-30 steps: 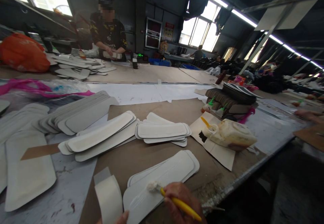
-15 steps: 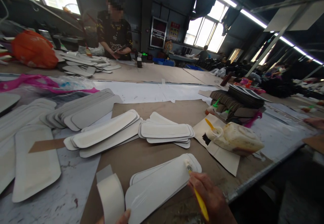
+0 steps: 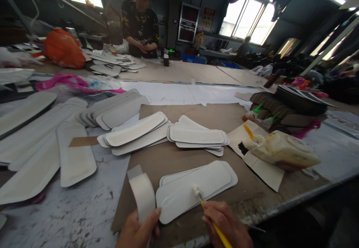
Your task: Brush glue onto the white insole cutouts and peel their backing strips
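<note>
My right hand grips a yellow-handled brush, its white bristle tip resting on the top white oblong piece of a small stack on brown cardboard. My left hand presses a thumb on the near end of that piece and also holds a curled white strip. The wet patch near the piece's left end shines.
Fanned stacks of white oblong pieces lie beyond, with more at left. A dirty glue jug lies on paper at right, dark material stacks behind. A co-worker stands at the far table beside an orange bag.
The brush tip swept from the piece's middle to its far right end, then back toward the middle. My left hand came further into view, thumb on the piece. The view tilted down.
</note>
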A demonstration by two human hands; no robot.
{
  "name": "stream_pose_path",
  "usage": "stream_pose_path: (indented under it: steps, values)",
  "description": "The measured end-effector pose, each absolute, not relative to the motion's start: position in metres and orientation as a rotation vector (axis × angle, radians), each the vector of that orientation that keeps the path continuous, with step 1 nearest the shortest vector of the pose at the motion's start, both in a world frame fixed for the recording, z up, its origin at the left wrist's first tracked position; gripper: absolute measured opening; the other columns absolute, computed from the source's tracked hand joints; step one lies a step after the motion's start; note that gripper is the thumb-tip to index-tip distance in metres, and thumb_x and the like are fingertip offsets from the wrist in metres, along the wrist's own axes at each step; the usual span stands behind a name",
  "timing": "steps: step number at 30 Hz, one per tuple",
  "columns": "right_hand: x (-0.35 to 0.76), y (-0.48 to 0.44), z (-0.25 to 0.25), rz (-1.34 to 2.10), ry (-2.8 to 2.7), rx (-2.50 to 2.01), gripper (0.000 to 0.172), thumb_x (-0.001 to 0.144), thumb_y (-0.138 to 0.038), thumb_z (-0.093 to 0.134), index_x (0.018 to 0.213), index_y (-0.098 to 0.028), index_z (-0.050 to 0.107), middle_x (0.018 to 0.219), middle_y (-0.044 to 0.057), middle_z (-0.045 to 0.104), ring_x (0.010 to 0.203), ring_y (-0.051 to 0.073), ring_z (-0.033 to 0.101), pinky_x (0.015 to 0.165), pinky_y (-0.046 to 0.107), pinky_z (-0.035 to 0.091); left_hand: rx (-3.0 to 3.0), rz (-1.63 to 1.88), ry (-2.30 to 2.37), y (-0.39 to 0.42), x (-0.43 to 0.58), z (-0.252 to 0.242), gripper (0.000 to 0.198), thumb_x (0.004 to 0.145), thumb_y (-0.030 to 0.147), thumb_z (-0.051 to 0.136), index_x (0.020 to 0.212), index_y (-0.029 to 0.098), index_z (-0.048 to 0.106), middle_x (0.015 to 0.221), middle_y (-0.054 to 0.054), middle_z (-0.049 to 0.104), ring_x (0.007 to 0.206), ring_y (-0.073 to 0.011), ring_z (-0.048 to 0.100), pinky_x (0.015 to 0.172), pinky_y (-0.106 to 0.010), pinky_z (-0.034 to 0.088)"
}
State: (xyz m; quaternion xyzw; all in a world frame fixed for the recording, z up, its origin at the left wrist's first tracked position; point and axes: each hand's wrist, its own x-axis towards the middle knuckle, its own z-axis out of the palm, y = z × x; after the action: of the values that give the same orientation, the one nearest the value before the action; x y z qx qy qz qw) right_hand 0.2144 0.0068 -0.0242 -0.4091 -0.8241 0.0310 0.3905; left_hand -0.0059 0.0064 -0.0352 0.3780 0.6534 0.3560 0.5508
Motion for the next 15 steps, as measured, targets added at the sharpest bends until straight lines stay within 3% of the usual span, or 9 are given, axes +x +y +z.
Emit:
stream_pose_path:
  steps: [3,6,15]
  values:
    - [0.191,0.004,-0.021,0.343,-1.881,-1.022,0.014,0.084,-0.011,0.047,0.094,-0.019,0.053,0.081,0.006,0.063,0.078,0.016,0.062,0.067,0.024,0.053,0.909,0.832,1.557,0.006,-0.004,-0.031,0.04,0.065,0.055,0.054,0.044,0.021,0.047,0.04,0.003,0.047,0.045,-0.0154,0.045,0.052,-0.026,0.034]
    - [0.193,0.01,-0.02,0.398,-1.869,-1.035,0.012,0.085,-0.012,0.045,0.09,-0.019,0.053,0.079,0.005,0.062,0.075,0.016,0.062,0.066,0.024,0.053,0.913,0.851,1.569,0.006,-0.003,-0.028,0.037,0.066,0.051,0.053,0.045,0.021,0.046,0.039,0.003,0.046,0.044,-0.0148,0.045,0.051,-0.026,0.035]
    - [0.248,0.029,-0.008,-0.195,-2.075,-1.184,0.014,0.086,-0.018,0.047,0.097,-0.017,0.057,0.085,0.008,0.062,0.081,0.018,0.062,0.074,0.027,0.053,0.978,0.869,1.533,0.01,-0.004,-0.035,0.04,0.067,0.05,0.049,0.039,0.022,0.043,0.039,0.001,0.048,0.041,-0.0145,0.045,0.046,-0.026,0.037]
